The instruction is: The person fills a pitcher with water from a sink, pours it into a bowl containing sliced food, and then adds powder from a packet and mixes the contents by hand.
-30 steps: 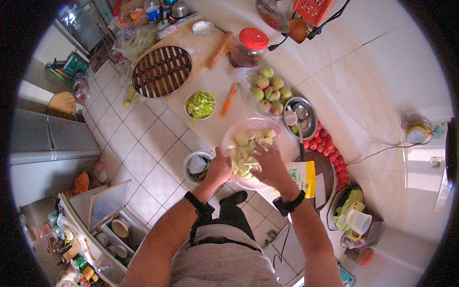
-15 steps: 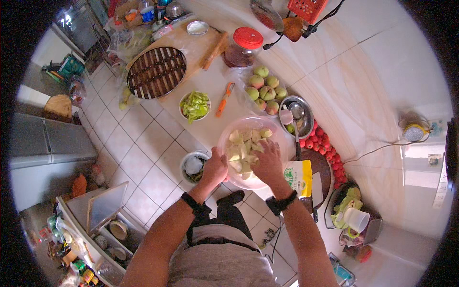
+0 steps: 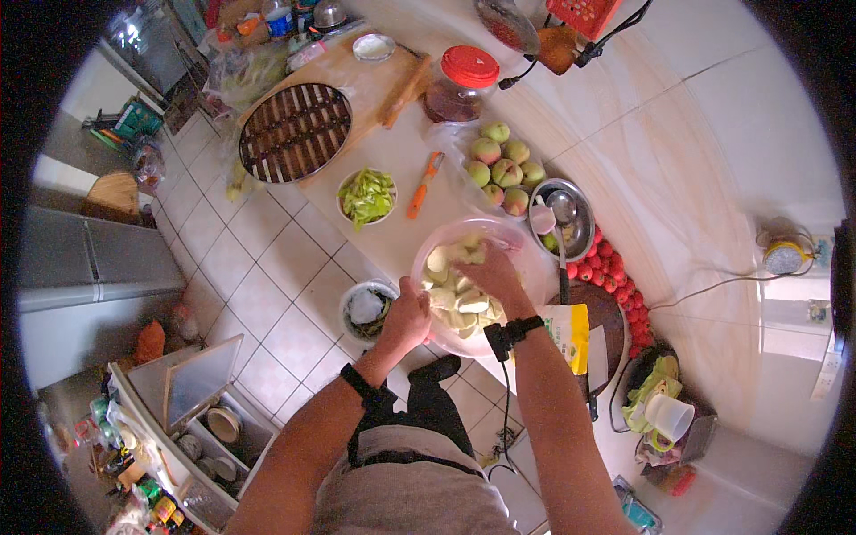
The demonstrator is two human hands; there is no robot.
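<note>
My left hand [image 3: 407, 316] grips the left rim of a pale pink bowl [image 3: 439, 234] of pale slices [image 3: 473, 300]. My right hand [image 3: 489, 272] reaches into the bowl with bent fingers among the slices; their tips are hidden, so I cannot tell whether it holds one. A yellow-and-white packet [image 3: 575, 343] lies right of the bowl. Beyond it are an orange peeler [image 3: 419, 201], a bowl of green leafy pieces [image 3: 366, 198] and a metal bowl [image 3: 585, 223] with a ladle and pink scoop.
Peaches [image 3: 510, 172] on plastic, a red-lidded jar [image 3: 459, 89], a slatted round tray [image 3: 294, 134] on a board and red fruit [image 3: 613, 285] crowd the counter. A pale tub [image 3: 352, 330] sits below left. An open bin unit [image 3: 169, 401] stands lower left; cords run at the right.
My right hand has moved up and further into the bowl, its forearm swinging inward, and the slices have shifted about. My left hand stays at the rim. The camera view moved slightly.
</note>
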